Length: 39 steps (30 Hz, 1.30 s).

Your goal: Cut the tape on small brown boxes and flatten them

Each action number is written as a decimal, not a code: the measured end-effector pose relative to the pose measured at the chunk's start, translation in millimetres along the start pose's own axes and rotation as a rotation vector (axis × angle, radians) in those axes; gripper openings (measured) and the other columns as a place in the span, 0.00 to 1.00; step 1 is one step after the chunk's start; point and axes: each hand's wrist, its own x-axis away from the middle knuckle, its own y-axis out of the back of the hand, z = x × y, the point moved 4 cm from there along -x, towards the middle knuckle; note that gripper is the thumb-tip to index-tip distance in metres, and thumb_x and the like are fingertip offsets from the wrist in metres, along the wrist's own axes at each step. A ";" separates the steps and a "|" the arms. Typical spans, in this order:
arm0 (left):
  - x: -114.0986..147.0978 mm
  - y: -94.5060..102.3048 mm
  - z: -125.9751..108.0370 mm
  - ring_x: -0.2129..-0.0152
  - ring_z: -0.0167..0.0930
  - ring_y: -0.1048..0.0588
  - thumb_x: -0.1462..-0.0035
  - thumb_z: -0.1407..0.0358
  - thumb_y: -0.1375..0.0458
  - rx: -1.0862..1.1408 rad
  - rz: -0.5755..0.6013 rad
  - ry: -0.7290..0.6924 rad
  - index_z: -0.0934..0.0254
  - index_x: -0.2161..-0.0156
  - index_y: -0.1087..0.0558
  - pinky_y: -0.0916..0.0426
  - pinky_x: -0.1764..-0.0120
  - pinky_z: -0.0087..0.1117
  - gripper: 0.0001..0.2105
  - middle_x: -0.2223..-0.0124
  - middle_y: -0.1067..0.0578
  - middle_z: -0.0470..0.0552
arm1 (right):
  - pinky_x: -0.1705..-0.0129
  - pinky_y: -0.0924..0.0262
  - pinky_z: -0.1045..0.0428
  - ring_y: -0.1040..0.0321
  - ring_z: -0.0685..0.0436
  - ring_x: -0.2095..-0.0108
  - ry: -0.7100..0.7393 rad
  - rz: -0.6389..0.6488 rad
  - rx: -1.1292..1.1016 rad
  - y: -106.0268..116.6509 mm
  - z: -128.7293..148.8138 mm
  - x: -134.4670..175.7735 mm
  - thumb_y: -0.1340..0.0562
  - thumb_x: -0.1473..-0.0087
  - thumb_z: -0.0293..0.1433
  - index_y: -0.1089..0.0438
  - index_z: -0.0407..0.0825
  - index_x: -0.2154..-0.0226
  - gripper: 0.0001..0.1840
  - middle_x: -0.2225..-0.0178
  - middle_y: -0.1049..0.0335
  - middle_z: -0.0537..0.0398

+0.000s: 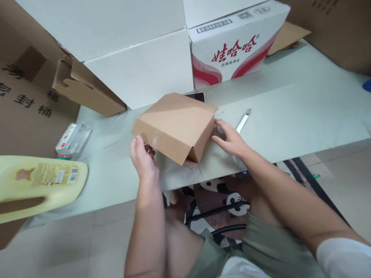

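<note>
A brown cardboard box (176, 123) sits at a slant on the table between my hands, its top panel closed over. At the near right corner a flap (191, 162) stands a little apart, leaving a gap. My left hand (144, 156) grips the left front edge, thumb against the front panel and fingers curled under, partly hidden. Against the right side rest the thumb and fingertips of my right hand (232, 139), steadying the box from there. Just beyond that hand lies a white-handled utility knife (244, 120). A dark flat object (198, 97) shows partly behind the box.
Large white cartons (142, 73) and a red-and-white water carton (232, 54) line the back. An open cardboard box (89, 87), a clear bottle (74, 139) and a yellow jug (55, 181) stand or lie at left. Flat cardboard (286, 36) lies back right.
</note>
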 end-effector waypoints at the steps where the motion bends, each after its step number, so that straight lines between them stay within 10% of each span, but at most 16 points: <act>1: 1.0 1.6 -4.0 0.73 0.26 0.29 0.47 0.46 0.37 0.015 0.015 -0.013 0.61 0.65 0.33 0.39 0.74 0.25 0.20 0.68 0.30 0.46 | 0.33 0.46 0.30 0.40 0.27 0.34 0.022 0.006 -0.040 -1.8 3.9 -0.9 0.40 0.44 0.51 0.32 0.50 0.46 0.30 0.37 0.34 0.37; 4: 4.1 5.0 -14.6 0.70 0.28 0.26 0.51 0.53 0.33 0.036 0.109 -0.028 0.60 0.62 0.31 0.33 0.69 0.27 0.18 0.64 0.26 0.47 | 0.39 0.38 0.31 0.31 0.29 0.42 0.024 0.031 -0.225 -8.0 13.7 2.4 0.39 0.44 0.54 0.31 0.51 0.56 0.25 0.47 0.26 0.41; 11: 9.3 4.0 -8.8 0.55 0.42 0.20 0.56 0.60 0.29 0.166 0.460 0.267 0.56 0.46 0.28 0.25 0.55 0.39 0.29 0.54 0.20 0.52 | 0.37 0.37 0.33 0.34 0.28 0.39 -0.047 0.141 -0.580 -19.2 26.4 18.6 0.32 0.54 0.59 0.36 0.52 0.42 0.45 0.43 0.29 0.40; 27: 15.3 -4.7 3.9 0.47 0.41 0.22 0.50 0.54 0.30 0.230 0.458 0.306 0.52 0.43 0.30 0.25 0.49 0.39 0.29 0.44 0.22 0.52 | 0.51 0.31 0.35 0.27 0.27 0.50 -0.169 -0.085 -0.295 -8.1 8.3 19.4 0.27 0.60 0.57 0.29 0.49 0.48 0.42 0.50 0.24 0.40; 39: -0.2 1.1 12.0 0.71 0.34 0.20 0.46 0.54 0.38 0.147 0.339 0.284 0.62 0.65 0.24 0.28 0.71 0.29 0.12 0.72 0.23 0.49 | 0.60 0.29 0.46 0.25 0.41 0.63 -0.350 -0.451 -0.830 3.2 2.7 22.1 0.31 0.53 0.53 0.27 0.54 0.67 0.21 0.67 0.24 0.57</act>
